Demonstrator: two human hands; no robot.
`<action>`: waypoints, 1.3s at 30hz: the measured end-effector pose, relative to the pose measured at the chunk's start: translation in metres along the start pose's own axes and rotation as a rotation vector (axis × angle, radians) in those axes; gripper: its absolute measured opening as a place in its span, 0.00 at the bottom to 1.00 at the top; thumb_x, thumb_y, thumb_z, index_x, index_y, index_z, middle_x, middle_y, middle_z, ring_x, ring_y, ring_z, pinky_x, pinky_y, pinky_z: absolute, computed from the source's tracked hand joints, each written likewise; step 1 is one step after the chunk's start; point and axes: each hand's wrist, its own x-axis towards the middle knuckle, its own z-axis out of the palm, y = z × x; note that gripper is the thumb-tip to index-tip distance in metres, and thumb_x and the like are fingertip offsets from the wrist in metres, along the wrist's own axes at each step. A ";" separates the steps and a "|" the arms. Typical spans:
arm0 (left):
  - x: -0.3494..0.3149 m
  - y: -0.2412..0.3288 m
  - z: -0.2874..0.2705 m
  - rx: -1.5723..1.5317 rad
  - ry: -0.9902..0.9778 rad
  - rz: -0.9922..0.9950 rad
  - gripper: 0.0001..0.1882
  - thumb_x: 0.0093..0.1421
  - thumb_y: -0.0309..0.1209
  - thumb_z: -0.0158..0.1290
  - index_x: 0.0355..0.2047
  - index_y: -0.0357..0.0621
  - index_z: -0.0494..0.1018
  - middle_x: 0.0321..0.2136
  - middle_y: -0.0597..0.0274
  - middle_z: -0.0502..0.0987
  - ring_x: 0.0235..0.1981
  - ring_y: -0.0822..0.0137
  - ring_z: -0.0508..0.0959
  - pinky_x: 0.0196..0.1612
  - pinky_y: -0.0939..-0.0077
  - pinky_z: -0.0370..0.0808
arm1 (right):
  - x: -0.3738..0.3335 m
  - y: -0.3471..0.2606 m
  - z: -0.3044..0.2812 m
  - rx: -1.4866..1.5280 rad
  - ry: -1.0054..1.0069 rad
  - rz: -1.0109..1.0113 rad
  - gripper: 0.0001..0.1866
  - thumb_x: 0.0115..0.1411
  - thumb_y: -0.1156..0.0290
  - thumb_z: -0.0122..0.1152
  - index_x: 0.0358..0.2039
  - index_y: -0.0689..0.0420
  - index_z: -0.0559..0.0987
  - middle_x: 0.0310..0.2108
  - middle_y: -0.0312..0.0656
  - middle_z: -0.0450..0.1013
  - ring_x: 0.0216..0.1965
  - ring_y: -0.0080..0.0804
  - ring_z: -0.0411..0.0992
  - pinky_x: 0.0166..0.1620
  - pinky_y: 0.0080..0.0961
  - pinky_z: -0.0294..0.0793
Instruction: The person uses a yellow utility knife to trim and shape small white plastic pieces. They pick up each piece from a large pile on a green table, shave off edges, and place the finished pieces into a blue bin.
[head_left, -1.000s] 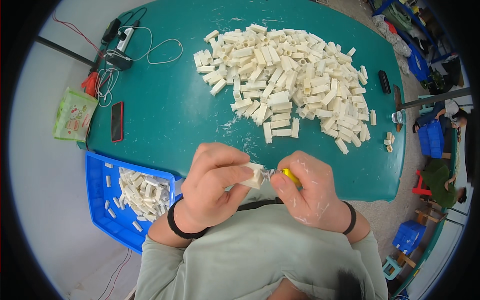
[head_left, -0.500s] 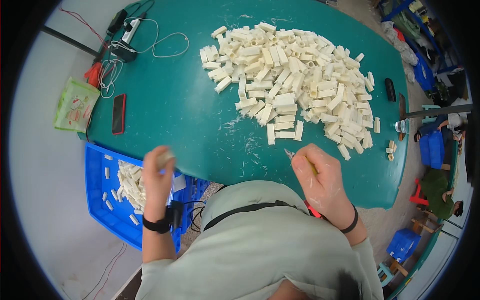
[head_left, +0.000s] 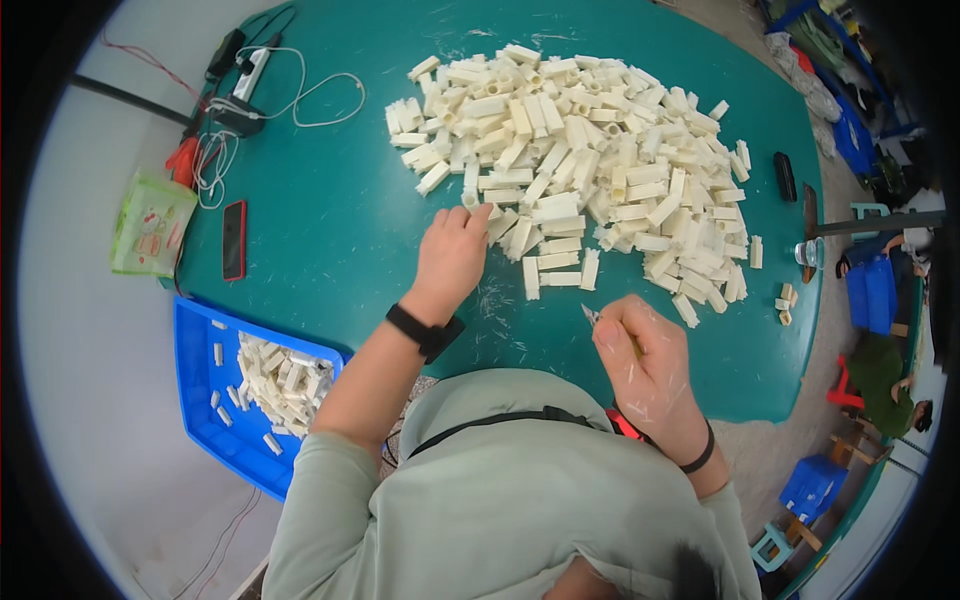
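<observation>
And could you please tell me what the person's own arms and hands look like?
Both hands are ungloved. The left hand has a wide black wristband with a bulkier dark piece at its wrist; the right hand has a thin black band. White shavings cling to the right hand. The pale grey-green sleeves leave the forearms bare.

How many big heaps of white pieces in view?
2: the main heap on the green table, by the left hand; another heap in the blue tray, lower left, perhaps partly hidden by the left forearm. The small cluster at the table's right isn't counted.
</observation>
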 end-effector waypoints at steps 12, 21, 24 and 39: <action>-0.016 0.036 -0.069 -1.021 -0.174 -0.142 0.14 0.54 0.20 0.54 0.41 0.38 0.67 0.37 0.62 0.73 0.42 0.67 0.75 0.47 0.74 0.70 | 0.005 0.007 0.002 0.093 0.018 -0.022 0.14 0.61 0.65 0.53 0.26 0.64 0.71 0.20 0.42 0.65 0.18 0.30 0.60 0.24 0.22 0.61; -0.053 0.064 -0.138 -1.487 -0.180 0.084 0.17 0.54 0.23 0.53 0.44 0.38 0.63 0.40 0.58 0.67 0.39 0.68 0.69 0.44 0.75 0.66 | -0.002 -0.024 0.014 0.105 -0.144 -0.103 0.12 0.59 0.65 0.56 0.28 0.63 0.72 0.20 0.42 0.66 0.19 0.31 0.62 0.23 0.23 0.62; -0.056 0.069 -0.151 -1.418 -0.193 0.024 0.17 0.53 0.22 0.54 0.44 0.36 0.65 0.41 0.58 0.67 0.40 0.69 0.67 0.46 0.75 0.64 | -0.005 -0.029 0.015 0.055 -0.163 -0.175 0.11 0.58 0.66 0.57 0.28 0.63 0.72 0.20 0.42 0.67 0.19 0.33 0.64 0.23 0.23 0.63; -0.071 0.073 -0.145 -1.164 0.297 0.240 0.20 0.44 0.18 0.59 0.38 0.37 0.67 0.38 0.52 0.72 0.35 0.65 0.72 0.36 0.76 0.69 | -0.018 -0.043 0.026 -0.090 -0.068 -0.329 0.11 0.53 0.67 0.62 0.25 0.61 0.72 0.18 0.41 0.68 0.17 0.36 0.66 0.20 0.25 0.63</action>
